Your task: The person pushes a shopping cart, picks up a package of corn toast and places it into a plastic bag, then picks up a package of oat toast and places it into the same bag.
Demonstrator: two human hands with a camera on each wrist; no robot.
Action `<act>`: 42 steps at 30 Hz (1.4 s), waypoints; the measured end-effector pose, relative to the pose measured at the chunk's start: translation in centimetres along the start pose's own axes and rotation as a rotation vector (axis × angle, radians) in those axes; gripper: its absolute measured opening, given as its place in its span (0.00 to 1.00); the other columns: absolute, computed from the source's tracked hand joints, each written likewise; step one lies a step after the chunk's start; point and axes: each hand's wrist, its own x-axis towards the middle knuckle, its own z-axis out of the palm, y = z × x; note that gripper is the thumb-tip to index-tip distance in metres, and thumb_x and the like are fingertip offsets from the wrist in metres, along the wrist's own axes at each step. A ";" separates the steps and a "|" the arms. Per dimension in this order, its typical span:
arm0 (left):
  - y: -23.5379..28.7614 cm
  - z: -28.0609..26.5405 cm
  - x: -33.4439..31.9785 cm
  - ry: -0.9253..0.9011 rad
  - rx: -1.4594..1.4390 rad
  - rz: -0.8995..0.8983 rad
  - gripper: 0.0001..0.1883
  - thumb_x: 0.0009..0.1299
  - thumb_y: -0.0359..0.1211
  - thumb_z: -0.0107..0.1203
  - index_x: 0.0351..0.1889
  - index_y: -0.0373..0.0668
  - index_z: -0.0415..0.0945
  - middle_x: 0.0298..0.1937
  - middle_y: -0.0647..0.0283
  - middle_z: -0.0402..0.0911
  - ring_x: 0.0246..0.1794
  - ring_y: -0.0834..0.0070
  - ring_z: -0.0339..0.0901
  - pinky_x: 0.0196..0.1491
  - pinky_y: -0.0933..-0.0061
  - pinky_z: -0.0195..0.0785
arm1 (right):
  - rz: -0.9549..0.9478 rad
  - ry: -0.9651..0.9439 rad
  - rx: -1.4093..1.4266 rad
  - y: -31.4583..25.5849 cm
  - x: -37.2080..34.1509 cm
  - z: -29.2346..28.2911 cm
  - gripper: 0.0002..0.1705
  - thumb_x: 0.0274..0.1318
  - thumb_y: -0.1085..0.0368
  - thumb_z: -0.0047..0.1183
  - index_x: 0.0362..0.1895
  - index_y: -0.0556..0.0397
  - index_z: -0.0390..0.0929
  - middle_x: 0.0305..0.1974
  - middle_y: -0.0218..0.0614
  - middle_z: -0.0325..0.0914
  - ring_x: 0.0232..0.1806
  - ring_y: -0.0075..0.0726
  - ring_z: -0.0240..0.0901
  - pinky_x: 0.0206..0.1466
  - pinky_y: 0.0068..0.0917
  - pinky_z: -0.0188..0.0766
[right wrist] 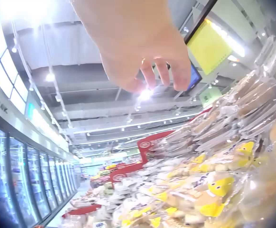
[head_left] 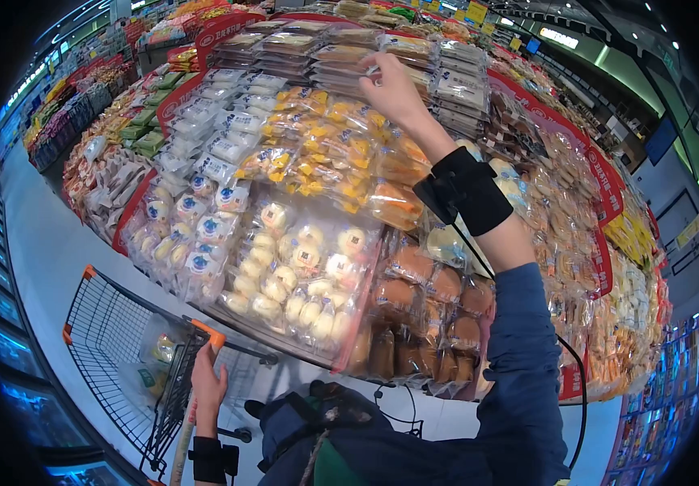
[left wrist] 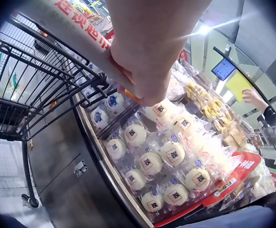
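Note:
My left hand (head_left: 208,379) grips the handle (left wrist: 78,33) of a black wire shopping cart (head_left: 114,348) with orange corner caps. In the left wrist view, the thumb side of that hand (left wrist: 145,78) covers the handle's end. My right hand (head_left: 394,89) is raised over the far part of a bakery display, near stacks of flat packaged breads (head_left: 341,69). Its fingers hang loosely bent with nothing between them, as the right wrist view shows of the hand (right wrist: 142,52). Below it lie yellow-printed bread packs (head_left: 329,154).
Round white buns (head_left: 309,259) in clear bags fill the near bin. Brown cakes (head_left: 414,279) lie to their right. A bagged item (head_left: 159,348) is inside the cart. Glass-door coolers (right wrist: 33,171) line the left aisle. Red signs (head_left: 600,186) edge the display.

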 end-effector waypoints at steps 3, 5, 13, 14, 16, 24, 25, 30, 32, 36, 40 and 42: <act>-0.2 -0.1 -0.2 -0.007 -0.024 0.013 0.27 0.56 0.27 0.52 0.56 0.38 0.59 0.52 0.49 0.68 0.51 0.52 0.67 0.52 0.62 0.61 | 0.092 -0.152 -0.516 4.3 0.1 0.8 0.21 0.43 0.66 0.50 0.47 0.51 0.70 0.52 0.43 0.64 0.54 0.55 0.60 0.52 0.43 0.65; -0.2 0.0 -0.2 0.019 0.005 0.041 0.28 0.56 0.27 0.52 0.57 0.39 0.59 0.51 0.49 0.69 0.50 0.52 0.67 0.51 0.61 0.61 | 0.258 -0.196 -0.846 9.5 -0.9 0.0 0.27 0.44 0.64 0.53 0.53 0.43 0.64 0.54 0.41 0.59 0.55 0.59 0.58 0.50 0.52 0.66; -0.2 -0.1 -0.4 0.001 0.012 0.008 0.27 0.57 0.28 0.52 0.56 0.39 0.59 0.51 0.50 0.69 0.50 0.52 0.67 0.51 0.61 0.62 | 0.197 -0.169 -1.090 14.5 -2.3 -3.4 0.18 0.58 0.63 0.35 0.52 0.36 0.67 0.51 0.37 0.67 0.53 0.53 0.63 0.48 0.50 0.63; -0.3 0.0 -0.5 0.009 0.018 0.022 0.27 0.57 0.28 0.52 0.56 0.38 0.59 0.51 0.49 0.69 0.50 0.52 0.67 0.51 0.61 0.62 | 0.186 -0.176 -1.120 14.5 -2.3 -3.3 0.19 0.57 0.63 0.35 0.54 0.35 0.66 0.50 0.36 0.68 0.53 0.51 0.63 0.47 0.49 0.65; -0.5 0.1 -0.4 0.024 0.029 0.048 0.27 0.57 0.28 0.52 0.56 0.38 0.59 0.51 0.48 0.69 0.50 0.51 0.67 0.51 0.61 0.62 | 0.229 -0.172 -1.094 14.8 -1.9 -3.1 0.19 0.57 0.63 0.36 0.53 0.36 0.67 0.50 0.36 0.68 0.52 0.50 0.64 0.48 0.48 0.65; 0.0 0.1 -0.3 0.013 0.069 0.010 0.27 0.57 0.29 0.52 0.55 0.36 0.60 0.51 0.47 0.68 0.50 0.51 0.67 0.52 0.61 0.61 | 0.124 -0.035 -1.070 18.2 -0.3 -3.8 0.16 0.57 0.62 0.36 0.48 0.40 0.71 0.47 0.34 0.72 0.52 0.46 0.66 0.47 0.51 0.62; 0.1 0.1 -0.2 0.011 0.071 0.001 0.27 0.56 0.29 0.53 0.55 0.36 0.60 0.51 0.47 0.68 0.50 0.51 0.67 0.52 0.61 0.61 | 0.124 -0.050 -1.069 18.8 0.1 -4.0 0.16 0.57 0.62 0.36 0.48 0.40 0.71 0.46 0.34 0.72 0.52 0.46 0.66 0.48 0.52 0.62; 0.2 0.3 0.0 0.011 0.087 -0.032 0.28 0.54 0.28 0.53 0.55 0.37 0.60 0.50 0.48 0.69 0.49 0.52 0.68 0.52 0.62 0.62 | 0.154 -0.084 -1.021 20.4 1.5 -4.5 0.16 0.57 0.63 0.36 0.48 0.38 0.70 0.47 0.35 0.71 0.53 0.48 0.65 0.49 0.54 0.62; 0.2 0.4 0.0 0.019 0.094 -0.035 0.29 0.53 0.28 0.53 0.55 0.37 0.60 0.50 0.48 0.69 0.49 0.52 0.69 0.51 0.63 0.62 | 0.167 -0.073 -0.961 21.0 1.6 -4.4 0.16 0.56 0.63 0.37 0.49 0.38 0.69 0.48 0.36 0.70 0.54 0.49 0.63 0.51 0.54 0.61; 0.0 0.6 -0.1 0.023 0.091 -0.028 0.29 0.53 0.28 0.54 0.55 0.36 0.60 0.50 0.48 0.69 0.50 0.52 0.68 0.52 0.62 0.61 | 0.050 0.000 -0.996 21.6 0.7 -4.1 0.19 0.53 0.64 0.41 0.51 0.37 0.69 0.49 0.35 0.70 0.54 0.48 0.64 0.51 0.52 0.61; 0.0 0.6 -0.2 0.023 0.065 -0.038 0.29 0.53 0.28 0.53 0.55 0.37 0.60 0.50 0.48 0.69 0.51 0.52 0.67 0.53 0.62 0.60 | 0.082 -0.074 -0.981 20.4 0.7 -4.4 0.18 0.54 0.62 0.42 0.51 0.38 0.68 0.48 0.34 0.70 0.52 0.46 0.64 0.51 0.50 0.62; 0.2 0.6 -0.1 0.042 0.101 -0.003 0.29 0.53 0.27 0.53 0.56 0.36 0.60 0.49 0.48 0.69 0.49 0.52 0.69 0.51 0.63 0.62 | 0.133 -0.157 -1.013 19.6 1.0 -4.5 0.19 0.55 0.60 0.44 0.52 0.36 0.66 0.49 0.32 0.69 0.53 0.46 0.63 0.52 0.47 0.61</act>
